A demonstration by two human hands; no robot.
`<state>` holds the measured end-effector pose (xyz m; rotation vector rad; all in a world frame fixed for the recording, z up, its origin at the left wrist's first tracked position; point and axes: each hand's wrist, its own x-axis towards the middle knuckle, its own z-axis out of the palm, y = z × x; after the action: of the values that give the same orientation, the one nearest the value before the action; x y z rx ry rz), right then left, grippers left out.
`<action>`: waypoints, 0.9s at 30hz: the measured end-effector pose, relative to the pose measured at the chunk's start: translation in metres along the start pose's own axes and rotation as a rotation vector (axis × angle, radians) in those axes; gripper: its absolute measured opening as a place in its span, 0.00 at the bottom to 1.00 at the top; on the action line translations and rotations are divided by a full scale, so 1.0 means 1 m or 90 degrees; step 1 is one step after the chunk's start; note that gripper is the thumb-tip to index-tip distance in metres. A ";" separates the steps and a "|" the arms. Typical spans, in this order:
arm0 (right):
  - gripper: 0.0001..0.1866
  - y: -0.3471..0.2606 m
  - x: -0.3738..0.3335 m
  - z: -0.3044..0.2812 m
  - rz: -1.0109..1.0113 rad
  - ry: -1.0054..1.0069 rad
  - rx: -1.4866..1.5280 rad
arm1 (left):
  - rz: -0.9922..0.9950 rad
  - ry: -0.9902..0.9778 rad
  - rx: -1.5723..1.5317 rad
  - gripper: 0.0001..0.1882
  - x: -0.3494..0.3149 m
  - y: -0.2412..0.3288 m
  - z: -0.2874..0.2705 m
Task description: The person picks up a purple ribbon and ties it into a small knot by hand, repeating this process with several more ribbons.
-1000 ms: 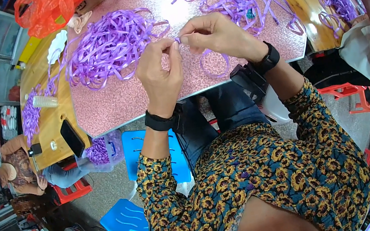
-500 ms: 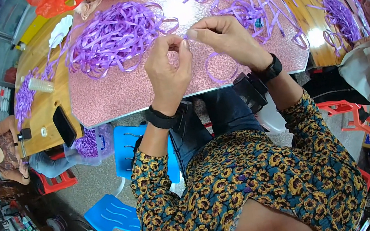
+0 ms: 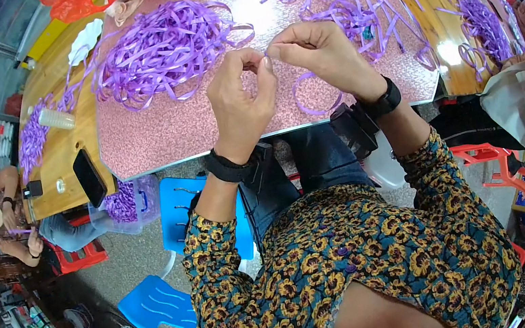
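Above the pink speckled table (image 3: 168, 134), my left hand (image 3: 241, 95) and my right hand (image 3: 325, 58) meet fingertip to fingertip. Each is closed in a pinch on a narrow purple ribbon (image 3: 298, 102), of which only a sliver shows between the fingers. A loop of purple ribbon lies on the tabletop under my right hand. Left of my hands is a large heap of shiny purple ribbon (image 3: 156, 57). A looser tangle of ribbon (image 3: 334, 12) spreads behind and right of my right hand. Both wrists wear black bands with small devices.
On the wooden table at left lie a black phone (image 3: 89, 177), stacked clear cups (image 3: 56, 120) and more ribbon (image 3: 32, 142). A person (image 3: 6, 211) sits there. Another ribbon bundle (image 3: 484, 26) lies at right, beside a person in pale clothing. A blue chair (image 3: 174, 212) stands by my left elbow.
My hands stay pinched together and have shifted only slightly. The person at far left has raised their hands, with a strip of purple between them.
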<state>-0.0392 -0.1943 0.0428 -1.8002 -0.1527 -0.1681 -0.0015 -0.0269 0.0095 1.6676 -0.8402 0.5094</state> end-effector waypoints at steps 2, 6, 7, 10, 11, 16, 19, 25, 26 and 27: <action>0.08 -0.001 0.001 -0.003 -0.016 -0.035 0.002 | -0.018 -0.002 -0.007 0.05 -0.001 -0.002 -0.002; 0.08 0.001 0.000 -0.008 0.026 -0.072 0.003 | -0.001 0.003 0.000 0.05 0.001 -0.002 -0.002; 0.08 0.006 0.000 -0.007 0.008 -0.070 0.013 | 0.005 -0.010 0.004 0.05 0.002 -0.001 -0.002; 0.09 0.006 0.001 -0.006 -0.007 -0.060 0.023 | 0.006 -0.022 0.001 0.05 0.002 -0.003 -0.001; 0.09 0.005 0.001 -0.005 -0.003 -0.053 0.022 | 0.001 -0.021 -0.006 0.05 0.001 -0.005 0.000; 0.08 -0.002 0.000 -0.005 0.046 -0.039 0.012 | -0.115 -0.002 -0.080 0.04 -0.004 -0.005 -0.002; 0.08 0.003 0.000 -0.007 0.057 -0.035 -0.004 | -0.090 0.004 -0.077 0.05 0.003 0.000 -0.001; 0.09 0.007 -0.001 -0.008 -0.018 -0.072 -0.006 | 0.165 -0.167 0.204 0.05 0.014 -0.007 -0.019; 0.09 0.006 -0.002 -0.008 -0.021 -0.096 -0.002 | 0.184 -0.207 0.244 0.05 0.014 -0.006 -0.024; 0.09 0.007 -0.005 -0.008 -0.016 -0.079 -0.005 | 0.211 -0.221 0.254 0.04 0.013 -0.010 -0.024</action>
<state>-0.0430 -0.2040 0.0369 -1.8179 -0.2627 -0.0754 0.0166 -0.0059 0.0184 2.0286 -1.3518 0.6558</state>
